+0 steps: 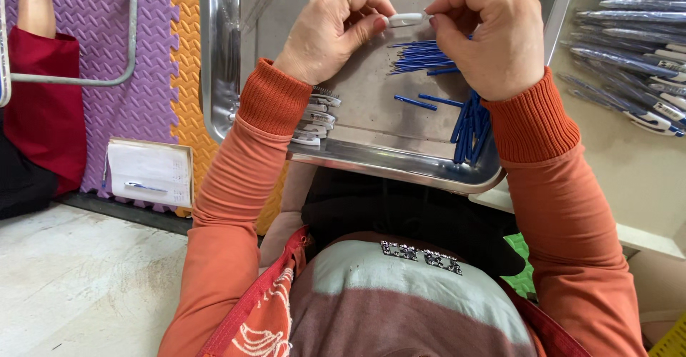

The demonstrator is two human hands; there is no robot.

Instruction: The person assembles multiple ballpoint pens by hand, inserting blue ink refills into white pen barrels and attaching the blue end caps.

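Top centre of the frame: left hand (332, 32) and right hand (486, 35) both pinch one small white pen part (407, 19) over the steel tray (221, 57). Blue refills (421, 58) sit in two loose piles, too many to count; roughly five white clips (314, 117) stacked lower left.

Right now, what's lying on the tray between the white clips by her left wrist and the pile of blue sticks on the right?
In the head view, two loose blue sticks lie on bare metal tray.
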